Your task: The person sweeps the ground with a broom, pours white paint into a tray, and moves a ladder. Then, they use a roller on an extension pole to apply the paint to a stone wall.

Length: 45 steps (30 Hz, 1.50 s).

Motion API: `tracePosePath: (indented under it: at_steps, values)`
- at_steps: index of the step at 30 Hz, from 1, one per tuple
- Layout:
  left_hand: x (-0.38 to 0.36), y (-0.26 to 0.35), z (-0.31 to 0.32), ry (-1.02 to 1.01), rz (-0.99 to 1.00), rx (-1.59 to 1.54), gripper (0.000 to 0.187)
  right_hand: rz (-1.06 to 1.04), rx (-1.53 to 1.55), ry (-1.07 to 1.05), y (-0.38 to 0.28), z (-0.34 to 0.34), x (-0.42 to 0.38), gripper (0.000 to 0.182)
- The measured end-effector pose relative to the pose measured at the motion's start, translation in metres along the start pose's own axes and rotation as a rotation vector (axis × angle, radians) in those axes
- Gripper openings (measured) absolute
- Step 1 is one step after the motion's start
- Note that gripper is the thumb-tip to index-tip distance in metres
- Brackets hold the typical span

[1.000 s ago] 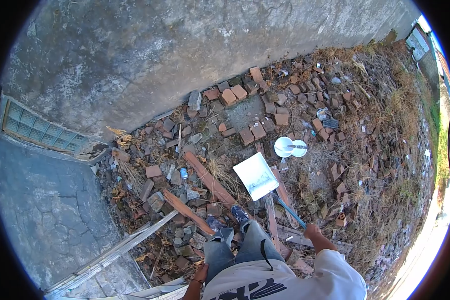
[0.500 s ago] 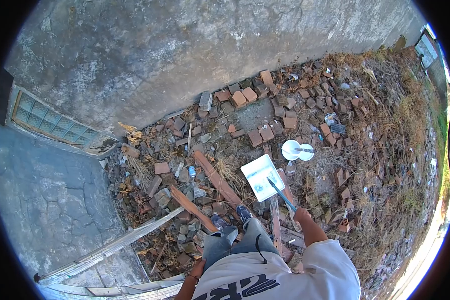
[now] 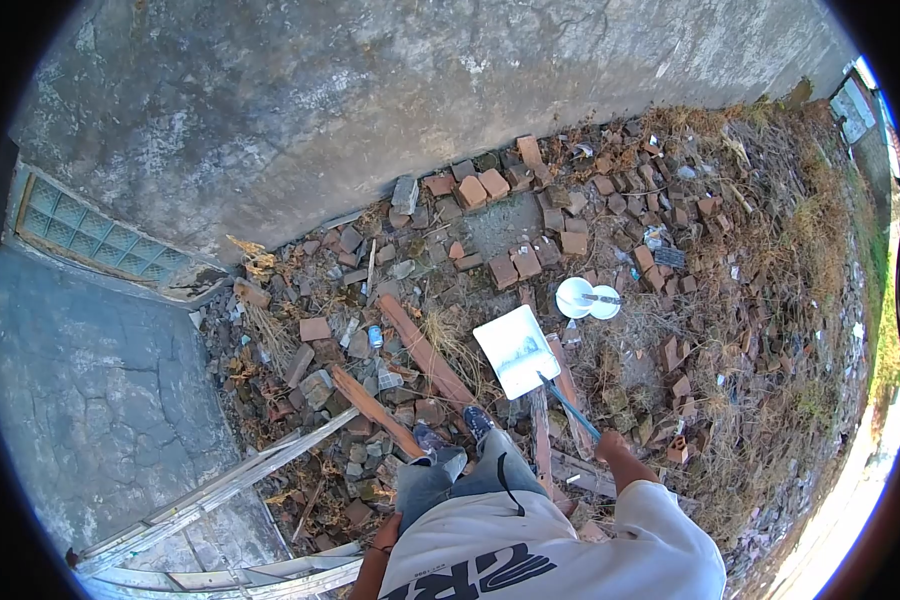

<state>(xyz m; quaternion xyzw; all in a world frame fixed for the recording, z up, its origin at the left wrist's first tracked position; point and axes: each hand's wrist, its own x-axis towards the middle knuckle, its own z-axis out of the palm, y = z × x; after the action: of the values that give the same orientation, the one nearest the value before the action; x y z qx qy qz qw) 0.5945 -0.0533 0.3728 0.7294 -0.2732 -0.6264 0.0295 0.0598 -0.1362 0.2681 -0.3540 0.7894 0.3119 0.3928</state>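
Note:
My right hand [image 3: 611,446] is closed round the end of a long teal pole [image 3: 577,411] with a narrow dark tip; what kind of tool the tip is I cannot make out. That tip is at the lower right edge of a white tray [image 3: 510,335], which has greyish smears on its bottom. Beyond the tray stands a white bucket [image 3: 573,296] beside a round white lid or second container [image 3: 605,308], with a small flat tool lying across it. Against my jeans at the left thigh rests my left hand [image 3: 386,531], fingers laid flat and holding nothing.
Broken bricks and dry weeds cover the uneven ground. Wooden planks [image 3: 425,350] lie near my feet, and a pale rail [image 3: 220,485] slants on the left. A weathered wall [image 3: 370,100] runs behind, with a glass-block window [image 3: 100,235]. A blue can [image 3: 375,337] lies among the rubble.
The pole's tip has moved from the middle of the tray to its lower right edge. My right hand has shifted slightly right and down. My left hand stays on the thigh.

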Motion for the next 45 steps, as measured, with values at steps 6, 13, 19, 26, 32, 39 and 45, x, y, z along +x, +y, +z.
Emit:
tracePosePath:
  at_steps: [6, 13, 19, 26, 32, 39, 45]
  values:
    - [0.033, -0.040, -0.002, 0.010, 0.061, 0.133, 0.063, -0.079, -0.052, -0.042, -0.037, -0.032, -0.001, 0.034]
    - [0.026, -0.044, -0.002, 0.035, 0.180, 0.263, 0.062, -0.056, -0.016, 0.025, -0.024, -0.004, 0.001, 0.033]
    - [0.035, -0.053, 0.014, 0.184, 0.164, 0.043, 0.062, -0.135, -0.117, -0.015, 0.005, 0.026, 0.030, 0.034]
    - [0.005, -0.008, 0.001, 0.145, 0.037, -0.208, 0.077, -0.190, -0.232, 0.101, -0.020, 0.044, 0.095, 0.019]
    - [0.023, -0.035, -0.004, 0.379, 0.001, -0.341, 0.093, -0.140, -0.183, -0.143, -0.057, 0.021, 0.051, 0.022]
    - [0.023, -0.032, -0.044, 0.381, -0.049, -0.201, 0.107, 0.159, 0.275, -0.309, -0.061, 0.000, 0.036, 0.015]
    - [0.039, -0.033, -0.075, 0.292, -0.256, 0.026, 0.106, -0.038, 0.127, -0.068, -0.081, 0.013, 0.016, 0.016]
